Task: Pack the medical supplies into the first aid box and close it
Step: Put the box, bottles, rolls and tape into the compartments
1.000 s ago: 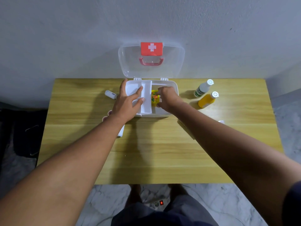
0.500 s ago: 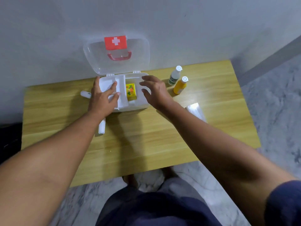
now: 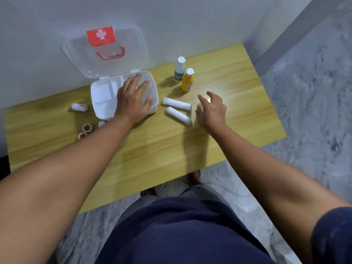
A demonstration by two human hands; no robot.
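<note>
Your left hand (image 3: 133, 103) lies flat over the open first aid box (image 3: 106, 96) at the back of the bench (image 3: 152, 149), fingers spread, gripping nothing. Your right hand (image 3: 212, 111) hovers, fingers apart and empty, just beside two white rolls (image 3: 178, 109). Two bottles (image 3: 183, 75) stand behind.

Left hand (image 3: 133, 103) lies flat over the open first aid box (image 3: 102, 103); right hand (image 3: 212, 110) (fingers spread) hovers beside two gauze rolls (image 3: 177, 109).

Left hand (image 3: 133, 100) flat, fingers spread — right hand (image 3: 211, 109) hovering, fingers loosely curled.
</note>
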